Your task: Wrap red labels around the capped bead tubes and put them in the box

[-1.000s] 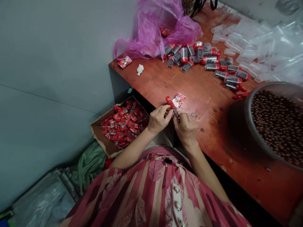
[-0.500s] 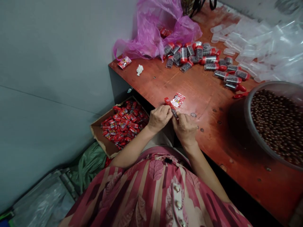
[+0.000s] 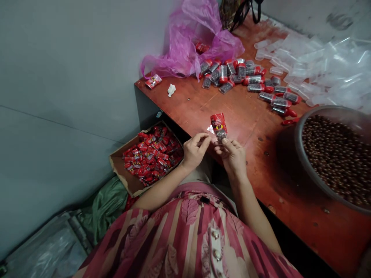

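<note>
My right hand point(image 3: 234, 158) grips the lower end of a red printed packet point(image 3: 218, 120) between thumb and fingers. The packet stands tilted up over the table's near edge, its printed face showing, with dark contents at the bottom. Close by on the left, my left hand point(image 3: 194, 151) has thumb and forefinger pinched together beside the packet; what lies between them, if anything, is too small to make out. Partly behind the held packet lies another small shiny packet point(image 3: 210, 129) on the table.
A cardboard box point(image 3: 118, 164) full of red packets sits left, below the table point(image 3: 179, 110). Toward the back lie several red-capped clear tubes point(image 3: 223, 74) of dark beads, a pink plastic bag point(image 3: 181, 42) and empty clear tubes point(image 3: 324, 65). A tub point(image 3: 300, 143) of brown beads stands right.
The red packet has turned from edge-on to face-up and is now in my right hand only. My left hand has come off it, slightly to the left. The view has shifted slightly.
</note>
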Demonstrator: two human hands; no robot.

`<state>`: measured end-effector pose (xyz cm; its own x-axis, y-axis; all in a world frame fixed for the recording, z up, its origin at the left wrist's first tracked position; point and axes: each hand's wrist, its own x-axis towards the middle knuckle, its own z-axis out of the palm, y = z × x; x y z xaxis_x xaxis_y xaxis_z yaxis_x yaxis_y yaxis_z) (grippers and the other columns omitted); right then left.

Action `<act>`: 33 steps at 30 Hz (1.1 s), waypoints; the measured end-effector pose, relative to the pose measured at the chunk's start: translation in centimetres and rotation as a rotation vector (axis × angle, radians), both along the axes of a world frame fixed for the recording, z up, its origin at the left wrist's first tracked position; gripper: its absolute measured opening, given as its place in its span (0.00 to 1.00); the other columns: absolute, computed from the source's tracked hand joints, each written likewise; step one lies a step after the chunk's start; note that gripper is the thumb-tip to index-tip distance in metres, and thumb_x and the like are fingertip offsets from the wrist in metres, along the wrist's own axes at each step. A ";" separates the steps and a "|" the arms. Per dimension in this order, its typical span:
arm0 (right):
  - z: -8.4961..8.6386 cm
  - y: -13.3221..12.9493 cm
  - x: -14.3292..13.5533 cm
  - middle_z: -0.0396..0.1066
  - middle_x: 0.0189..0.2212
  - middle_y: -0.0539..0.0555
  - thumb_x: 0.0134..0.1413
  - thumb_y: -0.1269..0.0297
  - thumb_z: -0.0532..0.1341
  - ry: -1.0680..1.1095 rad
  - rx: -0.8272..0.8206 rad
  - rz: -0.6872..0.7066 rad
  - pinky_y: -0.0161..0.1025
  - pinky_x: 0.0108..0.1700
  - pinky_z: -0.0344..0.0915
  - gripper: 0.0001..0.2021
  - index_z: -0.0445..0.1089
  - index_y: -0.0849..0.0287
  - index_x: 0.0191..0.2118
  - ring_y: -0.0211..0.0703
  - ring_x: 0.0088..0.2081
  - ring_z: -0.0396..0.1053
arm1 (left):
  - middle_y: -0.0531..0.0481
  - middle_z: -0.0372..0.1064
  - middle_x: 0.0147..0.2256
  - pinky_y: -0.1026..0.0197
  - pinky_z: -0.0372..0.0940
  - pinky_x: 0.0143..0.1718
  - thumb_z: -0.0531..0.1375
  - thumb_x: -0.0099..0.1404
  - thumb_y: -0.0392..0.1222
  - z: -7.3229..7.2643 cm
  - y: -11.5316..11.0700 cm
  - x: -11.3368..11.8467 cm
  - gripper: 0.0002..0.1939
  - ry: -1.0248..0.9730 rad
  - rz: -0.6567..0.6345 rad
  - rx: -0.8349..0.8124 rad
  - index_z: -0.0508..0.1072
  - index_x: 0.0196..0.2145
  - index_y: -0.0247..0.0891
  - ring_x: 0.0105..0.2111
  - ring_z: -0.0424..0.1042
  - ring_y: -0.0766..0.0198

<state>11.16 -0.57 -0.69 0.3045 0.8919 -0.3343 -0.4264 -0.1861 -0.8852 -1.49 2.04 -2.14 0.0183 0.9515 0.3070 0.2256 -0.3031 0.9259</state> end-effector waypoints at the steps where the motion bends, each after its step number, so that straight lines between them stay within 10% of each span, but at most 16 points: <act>1: 0.1 -0.1 -0.1 0.75 0.24 0.51 0.41 0.61 0.67 0.082 -0.005 0.010 0.27 0.22 0.68 0.11 0.68 0.61 0.28 0.32 0.21 0.70 | 0.51 0.75 0.33 0.68 0.68 0.32 0.58 0.62 0.44 0.1 0.0 0.1 0.08 -0.005 -0.020 0.005 0.73 0.36 0.38 0.28 0.74 0.69; 33: 0.0 -0.4 -1.1 0.69 0.19 0.45 0.41 0.64 0.67 0.264 -0.014 -0.053 0.22 0.17 0.65 0.09 0.67 0.60 0.25 0.28 0.17 0.66 | 0.52 0.70 0.25 0.67 0.61 0.30 0.53 0.64 0.36 0.0 1.7 1.0 0.07 0.398 0.021 0.436 0.69 0.30 0.36 0.25 0.69 0.70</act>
